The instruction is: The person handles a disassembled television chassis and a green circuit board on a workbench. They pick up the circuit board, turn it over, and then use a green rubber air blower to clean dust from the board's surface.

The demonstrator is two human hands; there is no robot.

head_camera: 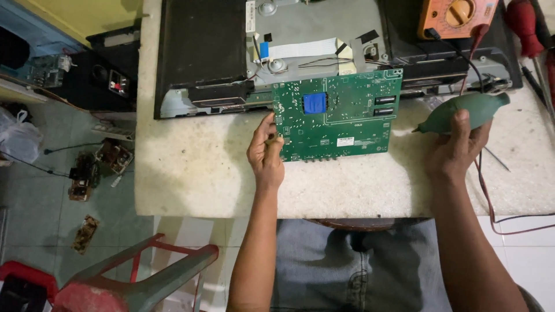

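Green rectangular circuit board (335,115) lengthwise between hands on desk (191,167): left hand (266,151) pinching its near-left edge, right hand (457,151) gripping green rubber blower bulb (465,110), nozzle toward board.

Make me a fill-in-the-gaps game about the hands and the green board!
1. The left hand touches the ____ edge of the green circuit board.
2. The right hand squeezes a green rubber ____.
3. The square part on the board is coloured ____.

Missing words: left; blower; blue
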